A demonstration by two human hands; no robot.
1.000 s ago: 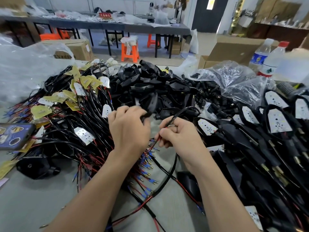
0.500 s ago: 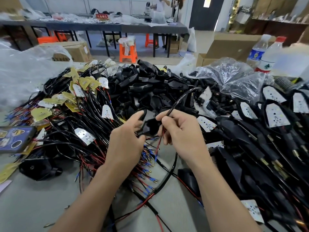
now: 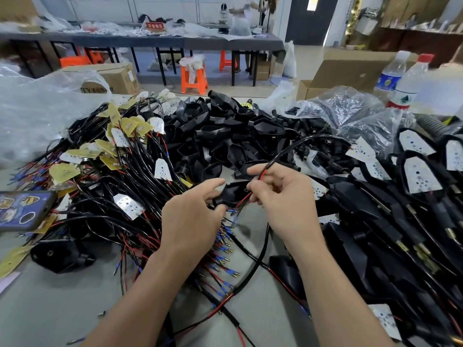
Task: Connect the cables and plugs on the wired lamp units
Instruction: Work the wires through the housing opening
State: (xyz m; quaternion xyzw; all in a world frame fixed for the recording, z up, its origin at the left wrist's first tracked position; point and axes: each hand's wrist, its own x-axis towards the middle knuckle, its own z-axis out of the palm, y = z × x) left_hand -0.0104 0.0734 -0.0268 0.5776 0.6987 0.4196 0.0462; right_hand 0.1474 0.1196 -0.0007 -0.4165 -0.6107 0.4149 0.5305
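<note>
My left hand (image 3: 190,219) pinches a black plastic lamp housing (image 3: 234,194) by its narrow end, just above the table. My right hand (image 3: 280,196) pinches the red and black wire ends (image 3: 244,200) of a black sheathed cable (image 3: 290,149) right at the housing. That cable arcs up and back to the right over the pile. A heap of wired LED boards with black cables (image 3: 120,166) lies to the left, their blue-tipped red wires (image 3: 223,249) fanned out under my left wrist.
Empty black housings (image 3: 225,136) are piled at the back centre. Assembled lamp units (image 3: 413,196) fill the right side. A phone (image 3: 22,209) lies at the left edge, clear plastic bags (image 3: 37,108) and two bottles (image 3: 400,81) at the back. Grey table surface (image 3: 50,309) shows in front.
My left hand lifted a black housing out of the pile and brought it toward me. My right hand moved the cable's wire ends up to the housing.
</note>
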